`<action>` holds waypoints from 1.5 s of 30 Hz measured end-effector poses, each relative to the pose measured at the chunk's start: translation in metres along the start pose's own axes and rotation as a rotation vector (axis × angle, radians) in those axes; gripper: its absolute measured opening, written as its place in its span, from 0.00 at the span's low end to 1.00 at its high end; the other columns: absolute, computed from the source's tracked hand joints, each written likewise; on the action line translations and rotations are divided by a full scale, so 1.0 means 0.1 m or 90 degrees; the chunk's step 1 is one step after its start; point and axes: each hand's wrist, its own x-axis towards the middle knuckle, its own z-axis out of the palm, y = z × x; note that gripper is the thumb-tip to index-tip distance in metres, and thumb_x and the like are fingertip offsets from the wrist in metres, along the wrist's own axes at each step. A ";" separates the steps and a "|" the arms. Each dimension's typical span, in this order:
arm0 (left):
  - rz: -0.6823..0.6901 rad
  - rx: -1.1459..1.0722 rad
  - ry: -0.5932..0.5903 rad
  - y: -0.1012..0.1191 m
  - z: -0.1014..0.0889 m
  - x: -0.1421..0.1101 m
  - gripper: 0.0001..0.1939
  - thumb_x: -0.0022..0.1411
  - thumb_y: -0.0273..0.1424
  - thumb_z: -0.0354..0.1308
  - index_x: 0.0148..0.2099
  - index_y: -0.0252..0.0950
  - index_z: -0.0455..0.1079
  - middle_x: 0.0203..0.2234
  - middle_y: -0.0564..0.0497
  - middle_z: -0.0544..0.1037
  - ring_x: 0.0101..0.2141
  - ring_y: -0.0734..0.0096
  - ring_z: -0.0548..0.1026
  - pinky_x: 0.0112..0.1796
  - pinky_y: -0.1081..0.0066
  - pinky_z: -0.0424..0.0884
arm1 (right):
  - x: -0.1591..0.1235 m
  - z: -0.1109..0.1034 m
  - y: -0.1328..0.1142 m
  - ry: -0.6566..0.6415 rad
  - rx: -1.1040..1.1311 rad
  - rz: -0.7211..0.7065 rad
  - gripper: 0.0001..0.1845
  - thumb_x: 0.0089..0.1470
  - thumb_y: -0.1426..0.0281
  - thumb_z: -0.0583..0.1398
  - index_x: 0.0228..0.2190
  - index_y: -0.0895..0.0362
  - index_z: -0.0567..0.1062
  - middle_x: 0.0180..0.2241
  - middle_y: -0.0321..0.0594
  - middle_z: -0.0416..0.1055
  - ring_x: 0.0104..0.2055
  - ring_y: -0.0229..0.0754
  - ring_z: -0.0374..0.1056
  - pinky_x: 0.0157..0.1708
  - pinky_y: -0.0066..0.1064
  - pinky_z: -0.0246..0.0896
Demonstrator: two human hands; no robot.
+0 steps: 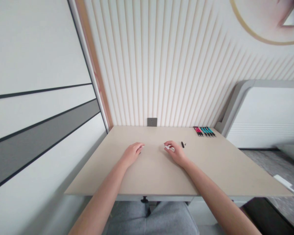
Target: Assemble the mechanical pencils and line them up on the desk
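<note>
My right hand rests on the beige table with its fingers curled round a small white pen-like part. Just to its right lie a short black cap and a tiny black piece. My left hand lies on the table to the left, fingers loosely bent and together, and I cannot see anything in it. A row of several pens, red ones on the left and teal ones on the right, lies at the table's far right edge.
A grey wall socket sits in the ribbed wall behind the table. A white and grey cabinet stands to the right. A white power strip lies on the floor at right. My grey-trousered lap is under the near edge.
</note>
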 end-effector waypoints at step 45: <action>0.098 -0.080 -0.016 0.13 0.00 0.00 0.13 0.69 0.32 0.46 0.46 0.38 0.71 0.39 0.48 0.76 0.42 0.68 0.73 0.45 0.68 0.68 | -0.04 -0.05 -0.20 -0.158 -0.198 -0.108 0.13 0.62 0.67 0.53 0.46 0.53 0.74 0.38 0.43 0.74 0.41 0.43 0.69 0.43 0.36 0.64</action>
